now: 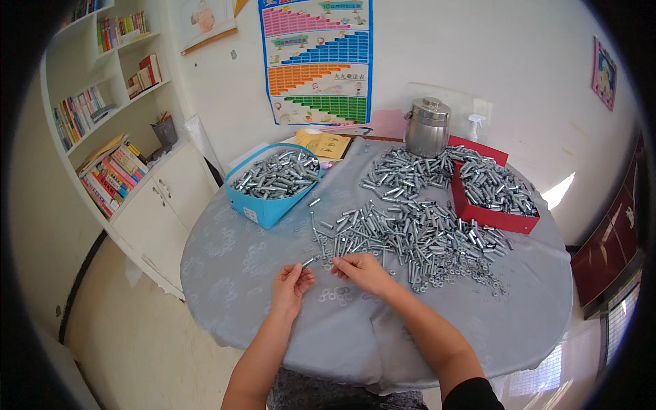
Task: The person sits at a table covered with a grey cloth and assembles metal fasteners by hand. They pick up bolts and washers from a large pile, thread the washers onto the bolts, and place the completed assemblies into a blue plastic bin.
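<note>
My left hand (291, 290) pinches a silver expansion bolt (309, 261) between thumb and fingers, its free end pointing up and right. Close beside that end, my right hand (361, 270) is closed in a pinch. Whatever lies between its fingertips is too small to make out. Beyond both hands spreads a large heap of loose bolts (403, 229). Nuts and washers (471, 273) are scattered along the heap's near right edge. Several flat washers (335, 294) lie on the cloth just below my hands.
A blue box (268, 210) full of bolts stands at the left, and a red box (502, 220) holds more at the right. Behind the heap rises a steel canister (428, 130). A yellow packet (321, 143) lies at the back of the grey-covered table (273, 239). Bookshelves (102, 137) line the left.
</note>
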Available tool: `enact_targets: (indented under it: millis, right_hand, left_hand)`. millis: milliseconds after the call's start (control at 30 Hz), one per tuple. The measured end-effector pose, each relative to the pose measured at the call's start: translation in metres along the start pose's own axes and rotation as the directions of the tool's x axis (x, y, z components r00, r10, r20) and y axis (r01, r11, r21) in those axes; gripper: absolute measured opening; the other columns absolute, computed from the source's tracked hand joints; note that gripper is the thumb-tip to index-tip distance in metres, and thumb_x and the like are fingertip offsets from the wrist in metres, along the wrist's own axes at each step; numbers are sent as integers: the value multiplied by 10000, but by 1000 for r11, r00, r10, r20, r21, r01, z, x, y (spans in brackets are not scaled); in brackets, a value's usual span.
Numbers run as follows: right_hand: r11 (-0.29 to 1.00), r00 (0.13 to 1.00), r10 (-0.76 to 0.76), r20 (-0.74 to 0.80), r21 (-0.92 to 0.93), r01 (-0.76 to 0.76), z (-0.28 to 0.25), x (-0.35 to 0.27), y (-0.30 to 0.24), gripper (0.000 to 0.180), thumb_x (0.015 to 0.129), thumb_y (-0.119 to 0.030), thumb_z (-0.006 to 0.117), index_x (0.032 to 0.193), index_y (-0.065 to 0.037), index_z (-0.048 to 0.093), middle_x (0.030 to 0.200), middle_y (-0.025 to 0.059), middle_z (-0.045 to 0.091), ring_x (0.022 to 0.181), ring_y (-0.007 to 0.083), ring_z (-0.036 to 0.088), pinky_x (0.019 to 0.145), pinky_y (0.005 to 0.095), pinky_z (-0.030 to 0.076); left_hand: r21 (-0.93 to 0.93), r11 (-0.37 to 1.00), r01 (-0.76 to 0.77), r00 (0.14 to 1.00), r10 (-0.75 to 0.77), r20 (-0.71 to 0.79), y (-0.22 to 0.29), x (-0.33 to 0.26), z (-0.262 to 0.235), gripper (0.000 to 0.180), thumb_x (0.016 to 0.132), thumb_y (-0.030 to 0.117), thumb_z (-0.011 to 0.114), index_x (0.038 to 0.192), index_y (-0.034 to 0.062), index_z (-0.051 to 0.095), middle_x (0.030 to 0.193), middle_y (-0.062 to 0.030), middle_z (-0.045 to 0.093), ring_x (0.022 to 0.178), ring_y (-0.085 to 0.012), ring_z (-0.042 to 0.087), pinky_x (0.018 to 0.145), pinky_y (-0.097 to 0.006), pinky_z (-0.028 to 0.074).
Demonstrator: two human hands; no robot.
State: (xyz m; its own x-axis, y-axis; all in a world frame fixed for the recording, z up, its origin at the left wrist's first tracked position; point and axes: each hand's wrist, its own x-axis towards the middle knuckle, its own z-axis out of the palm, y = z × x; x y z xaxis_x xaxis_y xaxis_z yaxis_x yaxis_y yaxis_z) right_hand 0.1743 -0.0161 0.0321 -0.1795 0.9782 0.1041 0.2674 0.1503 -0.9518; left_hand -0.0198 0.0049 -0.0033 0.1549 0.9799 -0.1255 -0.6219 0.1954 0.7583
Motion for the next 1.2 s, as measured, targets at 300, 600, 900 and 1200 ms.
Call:
enact_targets:
  millis: [300,600,900,1200]
  right_hand:
    - [609,783,-407,-470,-779,-151,-68,-2,22,107,666,-45,591,769,-55,619,809,114,555,783,291,553,689,377,452]
    - [638,773,-387,-503,-751,-169,-72,2,36,70,655,-32,590,710,-51,628,794,118,566,728,298,568,668,385,461]
    - [653,764,-422,-488,-748,-117,-79,2,44,77,647,-28,574,699,-54,624,771,133,563,672,307,567,624,395,460]
    - [652,774,-376,-509,-739,-168,-79,0,28,100,632,-19,569,723,-34,609,801,132,570,705,310,573,648,389,470]
  left_hand:
    - [69,992,-101,992,106,-68,5,0,9,180,829,92,573,934,-11,470,846,-158,588,718,-207,604,649,-319,540]
    - [257,902,-346,920,380,-94,65,72,26,205,850,52,520,1015,-46,448,908,-156,566,774,-211,599,684,-315,538]
    - [807,322,-495,783,569,253,83,132,30,262,811,126,567,1035,-7,550,938,-124,608,913,-212,566,790,-319,437]
    - [637,-383,-669,648,119,752,6,120,57,209,698,-3,545,892,34,614,920,-116,599,934,-289,518,806,-360,414]
